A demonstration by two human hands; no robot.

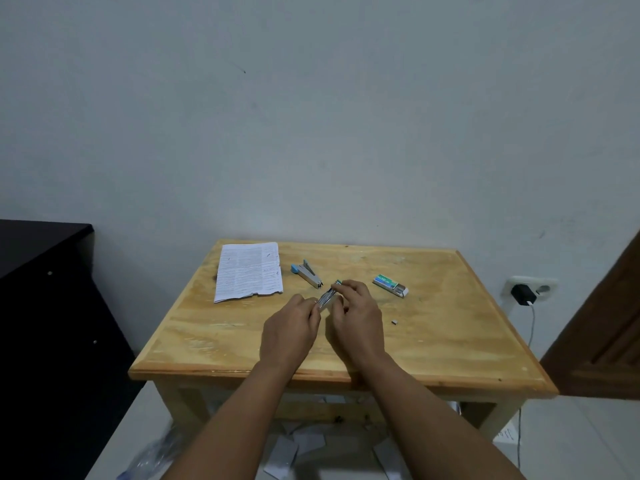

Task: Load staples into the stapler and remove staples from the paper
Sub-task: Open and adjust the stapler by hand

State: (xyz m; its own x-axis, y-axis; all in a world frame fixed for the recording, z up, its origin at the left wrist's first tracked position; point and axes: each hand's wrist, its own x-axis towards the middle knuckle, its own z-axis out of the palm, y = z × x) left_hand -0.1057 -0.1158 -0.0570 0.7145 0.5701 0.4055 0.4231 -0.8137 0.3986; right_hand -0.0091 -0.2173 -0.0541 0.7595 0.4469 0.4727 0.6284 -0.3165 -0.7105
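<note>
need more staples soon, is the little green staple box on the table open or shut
Open. The staple box lies flat on the table, its inner tray slid out at the right end. Cannot tell how many staples remain.

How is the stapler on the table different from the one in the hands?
The blue stapler lies alone on the table, untouched; the green stapler is held up by the left hand and right hand. One has a blue end, the other green. Both are small and metal.

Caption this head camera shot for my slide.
Both hands hold a stapler over a wooden table, paper nearby.
</note>
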